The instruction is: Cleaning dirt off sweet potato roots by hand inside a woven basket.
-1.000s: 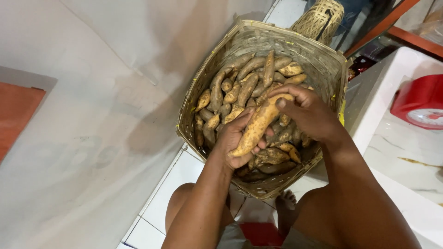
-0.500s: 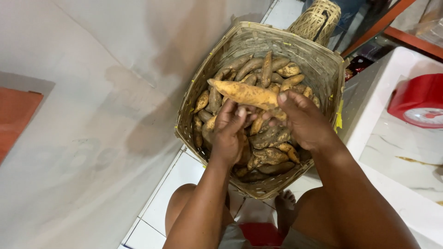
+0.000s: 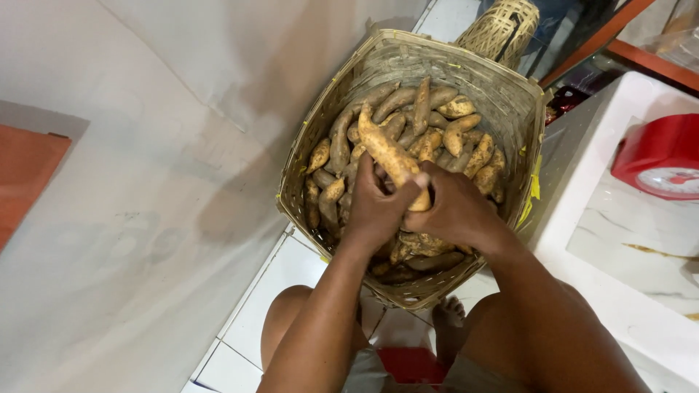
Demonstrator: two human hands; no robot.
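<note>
Both hands closed around one long sweet potato (image 3: 386, 153) over the woven basket (image 3: 502, 94). Left hand (image 3: 378, 207) wrapped on the near end from the left, thumb laid across the top; right hand (image 3: 455, 211) clamped on the same end from the right, fingers (image 3: 437, 191) curled tight. Far tip of the tuber pointing up and away toward the basket's back-left wall, raised clear of the heap. Below, a full pile of smaller sweet potatoes (image 3: 451, 135), pale orange and dusty, packed against the basket walls. Basket standing on white floor tiles (image 3: 255, 306) between the knees, just beside a grey wall (image 3: 145, 182). To the right, a white tabletop (image 3: 619, 240) with a red weighing scale (image 3: 659, 156); behind the basket, a second small wicker piece (image 3: 502, 25), possibly a lamp shade or another basket, too cropped to tell.

For a clean job here, in judgement: keep the grip near the thick end and firm, since dusty skin slips; support the length rather than levering on the thin tip, which could snap; hold it well above the heap so that nothing rolls out over the low near rim (image 3: 408, 295). Keep toes (image 3: 448, 316) tucked back from under the basket edge.
</note>
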